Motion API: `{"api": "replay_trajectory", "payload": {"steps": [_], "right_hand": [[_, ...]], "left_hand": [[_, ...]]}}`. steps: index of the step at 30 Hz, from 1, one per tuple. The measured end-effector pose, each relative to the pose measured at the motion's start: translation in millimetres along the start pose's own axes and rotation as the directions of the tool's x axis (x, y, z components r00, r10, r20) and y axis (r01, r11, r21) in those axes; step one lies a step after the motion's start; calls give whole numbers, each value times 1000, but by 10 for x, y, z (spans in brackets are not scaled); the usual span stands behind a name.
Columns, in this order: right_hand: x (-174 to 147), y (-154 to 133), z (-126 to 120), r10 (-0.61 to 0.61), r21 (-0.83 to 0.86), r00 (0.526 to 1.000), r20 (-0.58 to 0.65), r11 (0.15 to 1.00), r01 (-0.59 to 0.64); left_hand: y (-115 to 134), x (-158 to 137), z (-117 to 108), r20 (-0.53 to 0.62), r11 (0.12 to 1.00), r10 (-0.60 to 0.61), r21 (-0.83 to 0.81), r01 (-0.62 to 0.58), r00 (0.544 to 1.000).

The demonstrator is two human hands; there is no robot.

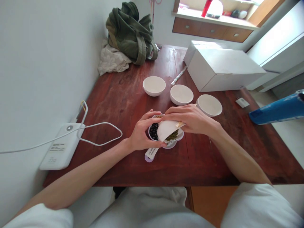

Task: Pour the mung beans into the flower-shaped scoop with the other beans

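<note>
A pale divided dish (171, 146) sits near the table's front edge, holding black beans (154, 131), green beans (172, 136) and a little yellow food at the back. My left hand (143, 131) curves around its left side, thumb at the front and fingers at the back. Over the dish my right hand (192, 117) grips a small white bowl (166, 129), tilted on its side; its inside is hidden. Light wooden chopsticks (180, 124) also stick out from under the right hand. A labelled strip with a lilac rounded end (149, 159) juts out at the front left.
Three white bowls, a left one (154, 86), a middle one (181, 95) and a right one (209, 105), stand behind. A large white box (223, 66), green bag (133, 34), blue object (275, 109) and white power strip (61, 147) with cable surround the table (133, 172).
</note>
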State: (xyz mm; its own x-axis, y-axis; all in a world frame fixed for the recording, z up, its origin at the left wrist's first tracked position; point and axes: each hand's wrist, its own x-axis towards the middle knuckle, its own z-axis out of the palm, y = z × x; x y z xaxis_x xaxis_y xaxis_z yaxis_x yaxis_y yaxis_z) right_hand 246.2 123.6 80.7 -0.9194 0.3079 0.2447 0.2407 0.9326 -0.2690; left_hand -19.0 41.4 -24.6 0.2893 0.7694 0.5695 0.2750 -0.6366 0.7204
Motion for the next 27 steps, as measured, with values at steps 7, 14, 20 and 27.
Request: {"api": "replay_trajectory", "payload": {"steps": [7,14,20,27], "right_hand": [[-14,9,10,-9,-4,1000,-3,1000,9],[-19,8,6,-59,-15,998,-38,998,59],[-17,-6,-7,-73,-36,996,-53,997,71],[-22,2,19,-102,-45,992,-73,994,99]], "left_hand": [[6,-2,9,0,1000,17,11,-17,1000],[-38,-9,12,-6,995,95,36,-94,995],[-47,-2,2,-12,988,135,73,-134,991],[-45,-4,2,-11,987,145,68,-144,989]]}}
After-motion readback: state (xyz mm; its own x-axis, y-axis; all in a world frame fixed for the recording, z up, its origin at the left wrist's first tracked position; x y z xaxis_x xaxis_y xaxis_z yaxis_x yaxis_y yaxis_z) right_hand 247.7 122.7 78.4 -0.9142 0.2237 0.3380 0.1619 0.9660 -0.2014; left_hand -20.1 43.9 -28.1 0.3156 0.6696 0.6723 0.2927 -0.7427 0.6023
